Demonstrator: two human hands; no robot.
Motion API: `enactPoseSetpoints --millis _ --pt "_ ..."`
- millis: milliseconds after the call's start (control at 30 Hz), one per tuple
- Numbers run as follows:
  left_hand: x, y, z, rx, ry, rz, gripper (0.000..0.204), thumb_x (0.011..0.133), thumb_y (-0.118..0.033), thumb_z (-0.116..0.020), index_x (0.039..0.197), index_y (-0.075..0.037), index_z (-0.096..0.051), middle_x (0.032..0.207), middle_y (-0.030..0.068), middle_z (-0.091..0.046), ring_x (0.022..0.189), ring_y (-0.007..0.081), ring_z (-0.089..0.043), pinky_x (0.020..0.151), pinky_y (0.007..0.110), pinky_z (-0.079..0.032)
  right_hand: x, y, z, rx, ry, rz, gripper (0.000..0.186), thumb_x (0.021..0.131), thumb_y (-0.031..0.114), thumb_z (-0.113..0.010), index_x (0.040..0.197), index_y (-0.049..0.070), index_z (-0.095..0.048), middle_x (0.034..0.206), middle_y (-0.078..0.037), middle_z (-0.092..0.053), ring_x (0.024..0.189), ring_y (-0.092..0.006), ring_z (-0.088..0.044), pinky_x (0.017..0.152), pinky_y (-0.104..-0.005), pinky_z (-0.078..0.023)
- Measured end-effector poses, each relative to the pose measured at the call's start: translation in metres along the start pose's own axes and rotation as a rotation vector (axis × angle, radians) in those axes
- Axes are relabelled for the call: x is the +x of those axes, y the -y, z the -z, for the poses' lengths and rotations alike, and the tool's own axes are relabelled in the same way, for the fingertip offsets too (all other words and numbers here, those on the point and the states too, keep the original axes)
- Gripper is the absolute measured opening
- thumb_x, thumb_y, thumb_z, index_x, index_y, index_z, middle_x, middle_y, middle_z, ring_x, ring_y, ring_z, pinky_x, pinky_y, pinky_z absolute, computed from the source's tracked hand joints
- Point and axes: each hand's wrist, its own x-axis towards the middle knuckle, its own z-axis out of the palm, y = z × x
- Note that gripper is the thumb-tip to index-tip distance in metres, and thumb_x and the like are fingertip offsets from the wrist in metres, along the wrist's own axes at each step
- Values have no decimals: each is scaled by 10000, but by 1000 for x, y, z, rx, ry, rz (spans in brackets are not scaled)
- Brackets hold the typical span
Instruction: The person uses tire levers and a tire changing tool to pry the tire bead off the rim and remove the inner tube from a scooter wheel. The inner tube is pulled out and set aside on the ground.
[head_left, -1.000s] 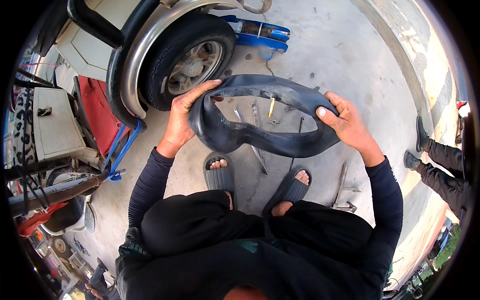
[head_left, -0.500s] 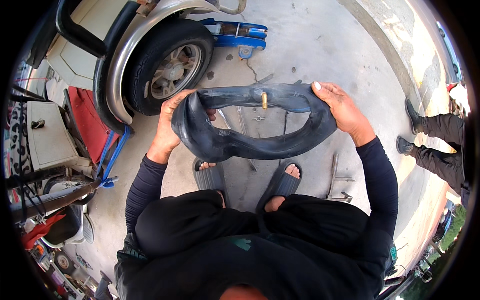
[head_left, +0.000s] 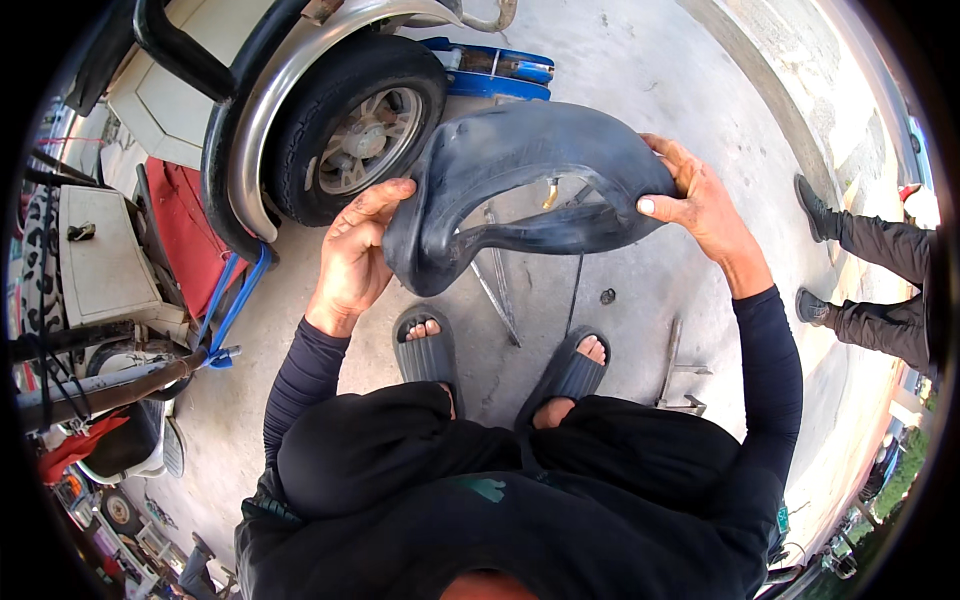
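Observation:
Between my two hands hangs a black rubber inner tube (head_left: 540,135), held up over the floor in front of my feet. Its brass valve stem (head_left: 551,193) points into the ring's opening. My left hand (head_left: 358,245) grips the folded left end, thumb and fingers closed at its edge. At the right end my right hand (head_left: 695,195) pinches the tube, thumb on the near side and fingers on the far side. The tube is wide and rounded along its far side, narrower and twisted along the near side.
A wheel (head_left: 360,135) under a chrome fender stands at the upper left, with a blue floor jack (head_left: 500,75) beside it. Metal tools (head_left: 498,290) lie on the concrete below the tube, and a metal bracket (head_left: 680,370) lies to the right. Another person's legs (head_left: 870,245) are at the far right.
The tube has tilted and lifted away from me, so its far side now shows broad and the opening looks smaller. Both hands still hold it.

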Motion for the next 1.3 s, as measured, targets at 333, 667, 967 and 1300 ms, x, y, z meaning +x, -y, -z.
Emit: enactPoseSetpoints --millis 333,667,967,1300 --pt "-3 -6 -42 406 -18 -86 787 813 -191 -811 1450 34 -408 1357 176 -571 1232 245 -582 1094 363 -430 5 0 -7 -37 -63 -74 393 828 41 -786 1171 -47 -615 1051 -30 -654 967 -98 -582 887 -255 -481" --pt "-1 -8 -28 118 -93 63 584 891 -85 -538 1427 123 -432 1411 206 -544 1249 249 -581 1117 351 -417 9 -10 7 -47 2 -101 301 886 181 -755 1085 -21 -655 957 -4 -665 891 -77 -569 823 -246 -447" --pt "-6 4 -25 17 33 206 599 889 -44 -514 1454 112 -391 1414 203 -531 1274 253 -557 1111 364 -420 5 -11 22 -67 121 -148 331 865 226 -750 1077 -16 -673 935 -15 -676 877 -94 -581 822 -247 -450" --pt "-29 33 -30 -58 115 556 530 936 -68 -490 1455 24 -432 1211 110 -632 998 135 -640 780 313 -529 13 -53 20 -274 183 -398 209 887 153 -715 996 -17 -660 863 8 -633 809 -98 -552 770 -249 -440"
